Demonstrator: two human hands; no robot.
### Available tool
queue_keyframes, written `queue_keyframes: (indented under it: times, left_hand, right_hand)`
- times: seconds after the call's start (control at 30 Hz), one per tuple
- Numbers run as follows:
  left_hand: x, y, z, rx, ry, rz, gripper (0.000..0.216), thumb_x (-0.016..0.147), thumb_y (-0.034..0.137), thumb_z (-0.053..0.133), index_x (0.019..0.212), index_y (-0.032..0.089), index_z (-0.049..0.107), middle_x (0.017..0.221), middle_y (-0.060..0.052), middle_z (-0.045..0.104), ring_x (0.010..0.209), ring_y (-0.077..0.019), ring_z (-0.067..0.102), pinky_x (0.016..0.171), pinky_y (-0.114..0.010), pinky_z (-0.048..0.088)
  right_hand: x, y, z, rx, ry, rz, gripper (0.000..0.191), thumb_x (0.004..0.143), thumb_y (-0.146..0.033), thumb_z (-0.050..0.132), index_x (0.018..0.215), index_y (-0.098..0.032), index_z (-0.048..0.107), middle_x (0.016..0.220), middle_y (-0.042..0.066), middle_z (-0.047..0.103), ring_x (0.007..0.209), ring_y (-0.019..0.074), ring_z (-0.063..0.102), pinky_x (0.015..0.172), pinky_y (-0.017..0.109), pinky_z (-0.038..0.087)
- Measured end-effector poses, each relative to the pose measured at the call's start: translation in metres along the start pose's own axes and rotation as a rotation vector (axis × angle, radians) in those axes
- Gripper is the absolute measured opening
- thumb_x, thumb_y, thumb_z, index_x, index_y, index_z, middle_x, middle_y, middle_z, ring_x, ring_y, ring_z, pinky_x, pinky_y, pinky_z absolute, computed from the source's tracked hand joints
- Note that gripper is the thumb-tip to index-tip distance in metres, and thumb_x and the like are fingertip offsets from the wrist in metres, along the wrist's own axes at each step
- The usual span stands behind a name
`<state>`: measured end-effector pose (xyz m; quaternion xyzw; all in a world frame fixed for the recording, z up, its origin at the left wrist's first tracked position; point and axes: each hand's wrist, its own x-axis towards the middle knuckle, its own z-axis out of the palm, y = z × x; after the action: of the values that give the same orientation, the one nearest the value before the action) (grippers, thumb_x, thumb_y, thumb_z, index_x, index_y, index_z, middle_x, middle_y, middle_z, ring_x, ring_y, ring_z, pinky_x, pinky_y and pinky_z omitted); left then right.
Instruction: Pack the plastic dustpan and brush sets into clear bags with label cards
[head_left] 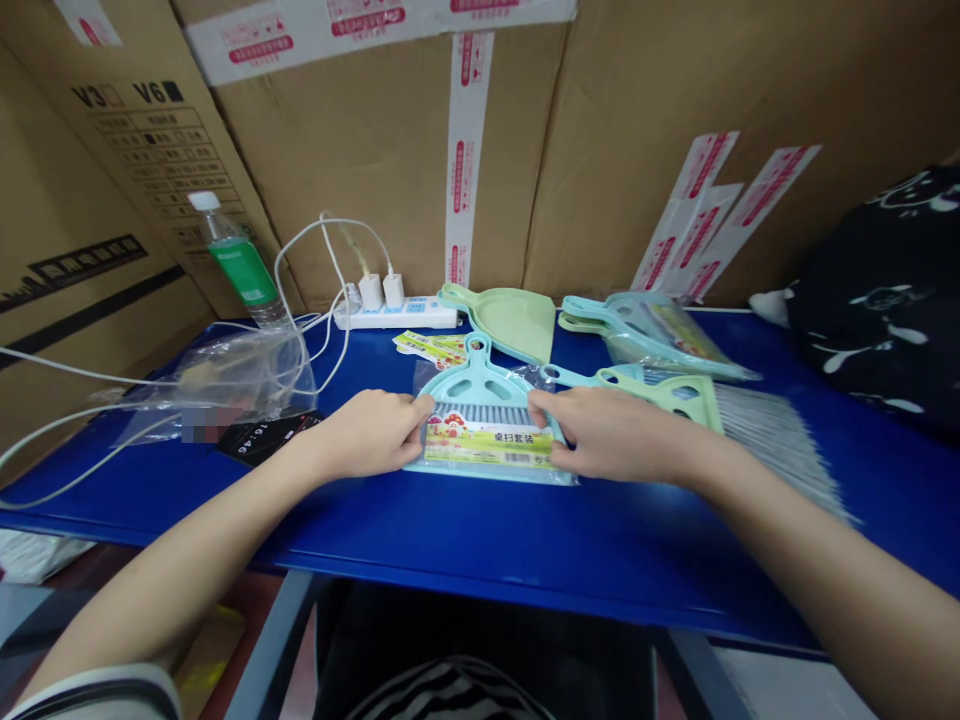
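A bagged dustpan and brush set [491,430] lies flat on the blue table in front of me. It is light blue with grey bristles, and a printed card shows through its clear plastic. My left hand [386,428] pinches the left edge of the set. On the opposite edge my right hand [600,430] is closed in a similar grip. Loose brushes [682,398] with grey bristles, one light blue and one green, lie partly behind my right hand. Behind the set rests a green dustpan [517,318].
Several printed cards [431,347] lie near a white power strip [405,313]. Another bagged blue dustpan [667,330] is at the back right. On the left are a plastic bottle [244,265], a crumpled clear bag [247,365], a phone [262,437] and loose white cables. Cardboard walls the back.
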<state>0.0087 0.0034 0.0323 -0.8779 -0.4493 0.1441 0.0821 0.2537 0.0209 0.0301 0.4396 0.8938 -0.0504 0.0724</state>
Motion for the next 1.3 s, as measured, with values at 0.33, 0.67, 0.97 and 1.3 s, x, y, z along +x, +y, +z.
queue_keyframes:
  times: [0.33,0.67,0.97,1.3]
  left_hand:
    - [-0.003,0.002,-0.005,-0.043,0.066,0.078,0.013,0.086,0.023,0.039,0.085,0.019,0.051,0.064,-0.002,0.063,0.057,-0.0180,0.061,0.050,-0.028,0.033]
    - [-0.004,0.004,-0.003,-0.134,0.073,0.202,0.019,0.094,0.032,0.039,0.099,0.020,0.053,0.061,0.001,0.059,0.056,-0.0167,0.059,0.050,-0.027,0.031]
    - [-0.003,0.005,-0.004,-0.130,0.078,0.196,0.018,0.095,0.030,0.036,0.096,0.020,0.051,0.063,0.000,0.061,0.058,-0.0175,0.061,0.051,-0.027,0.036]
    - [-0.004,0.005,-0.001,-0.120,0.078,0.205,0.022,0.095,0.028,0.034,0.101,0.018,0.053,0.064,-0.001,0.062,0.057,-0.0173,0.060,0.052,-0.028,0.035]
  right_hand:
    - [0.002,0.002,-0.001,-0.052,0.077,0.018,0.017,0.073,-0.011,0.043,0.086,-0.019,0.052,0.072,0.005,0.062,0.060,0.0177,0.052,0.053,0.028,0.028]
    - [0.008,0.008,0.001,-0.153,0.110,0.126,0.034,0.080,-0.003,0.032,0.103,-0.014,0.054,0.093,0.011,0.061,0.059,0.0159,0.053,0.055,0.030,0.030]
    - [0.013,0.013,0.004,-0.107,0.258,0.182,0.042,0.080,-0.005,0.032,0.114,-0.016,0.055,0.105,0.014,0.060,0.066,0.0191,0.056,0.056,0.030,0.033]
    - [0.018,0.022,0.011,0.097,0.324,0.165,0.042,0.085,-0.016,0.029,0.119,-0.015,0.055,0.111,0.015,0.058,0.087,0.0268,0.059,0.071,0.038,0.043]
